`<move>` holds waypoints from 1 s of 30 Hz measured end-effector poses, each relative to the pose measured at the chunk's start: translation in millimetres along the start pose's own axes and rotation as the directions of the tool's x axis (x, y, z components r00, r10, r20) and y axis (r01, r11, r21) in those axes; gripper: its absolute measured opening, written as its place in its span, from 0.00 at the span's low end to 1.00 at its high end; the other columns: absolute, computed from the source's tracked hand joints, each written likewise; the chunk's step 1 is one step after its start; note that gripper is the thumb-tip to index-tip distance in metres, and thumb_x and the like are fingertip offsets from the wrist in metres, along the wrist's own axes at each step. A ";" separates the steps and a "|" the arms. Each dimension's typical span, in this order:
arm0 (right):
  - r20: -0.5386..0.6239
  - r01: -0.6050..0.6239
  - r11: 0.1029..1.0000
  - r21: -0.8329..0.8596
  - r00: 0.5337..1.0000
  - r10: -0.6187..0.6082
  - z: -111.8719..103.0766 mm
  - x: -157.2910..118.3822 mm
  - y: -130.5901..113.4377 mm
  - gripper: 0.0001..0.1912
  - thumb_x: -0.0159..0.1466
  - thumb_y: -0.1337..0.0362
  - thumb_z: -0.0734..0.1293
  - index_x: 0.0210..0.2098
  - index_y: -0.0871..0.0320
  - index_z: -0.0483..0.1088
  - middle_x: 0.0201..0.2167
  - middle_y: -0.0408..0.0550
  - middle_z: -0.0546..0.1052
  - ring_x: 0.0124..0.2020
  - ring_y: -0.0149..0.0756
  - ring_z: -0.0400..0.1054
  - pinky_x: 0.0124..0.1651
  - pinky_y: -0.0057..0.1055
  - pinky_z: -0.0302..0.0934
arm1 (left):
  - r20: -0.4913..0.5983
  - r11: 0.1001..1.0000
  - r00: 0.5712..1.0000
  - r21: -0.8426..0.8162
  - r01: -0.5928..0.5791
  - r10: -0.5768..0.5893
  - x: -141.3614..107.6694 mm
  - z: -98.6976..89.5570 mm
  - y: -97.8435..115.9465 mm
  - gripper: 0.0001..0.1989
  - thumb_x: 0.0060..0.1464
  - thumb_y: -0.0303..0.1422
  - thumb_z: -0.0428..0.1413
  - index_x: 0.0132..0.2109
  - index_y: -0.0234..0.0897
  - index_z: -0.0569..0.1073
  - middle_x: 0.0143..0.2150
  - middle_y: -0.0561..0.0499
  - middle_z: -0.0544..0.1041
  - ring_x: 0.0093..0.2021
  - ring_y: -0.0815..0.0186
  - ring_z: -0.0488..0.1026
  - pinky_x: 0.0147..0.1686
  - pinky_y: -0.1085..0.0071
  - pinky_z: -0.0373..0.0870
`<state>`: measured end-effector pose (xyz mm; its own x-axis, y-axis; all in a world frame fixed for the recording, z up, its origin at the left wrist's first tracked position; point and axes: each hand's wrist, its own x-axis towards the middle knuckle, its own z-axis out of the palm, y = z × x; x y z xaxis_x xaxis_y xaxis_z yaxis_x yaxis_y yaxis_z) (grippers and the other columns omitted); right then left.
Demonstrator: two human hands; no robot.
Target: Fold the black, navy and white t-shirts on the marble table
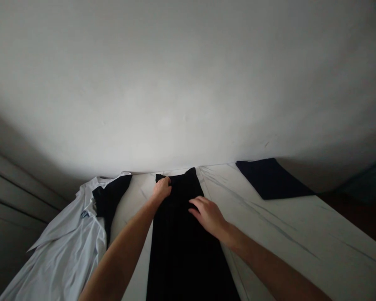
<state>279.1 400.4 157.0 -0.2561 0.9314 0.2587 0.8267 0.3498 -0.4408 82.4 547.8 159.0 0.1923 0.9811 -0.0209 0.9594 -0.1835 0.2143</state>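
Note:
Black trousers [188, 246] lie lengthwise on the white marble-patterned table [253, 234], with the waist end at the wall and the near end running out of view. My left hand [163, 188] is closed on the upper left corner of the waist, its fingers curled into the cloth. Over the right edge of the trousers is my right hand [208, 215], its thumb and fingers apart and slightly bent. Whether its fingertips touch the fabric I cannot tell. The dark cloth hides the details of its folds.
To the left lies a white long-sleeved shirt [72, 246] with a black garment [114, 196] on it. A folded dark navy cloth [271, 179] rests at the back right, near the table edge. A pale wall [175, 92] rises directly behind the table.

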 end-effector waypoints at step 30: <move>-0.029 0.314 0.945 -0.089 0.948 -0.317 47.0 35.6 22.1 0.13 0.69 0.68 0.65 0.52 0.54 0.74 0.47 0.49 0.79 0.48 0.39 0.73 0.52 0.34 0.65 | -0.123 0.933 0.930 0.146 -0.328 0.346 -41.7 7.3 -23.2 0.17 0.59 0.21 0.47 0.47 0.39 0.76 0.49 0.43 0.78 0.54 0.57 0.72 0.56 0.61 0.68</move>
<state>264.7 446.0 116.0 -0.4904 0.7689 0.4102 0.7458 0.6138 -0.2589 53.6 510.7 147.8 0.4856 0.8565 0.1751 0.8624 -0.5022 0.0644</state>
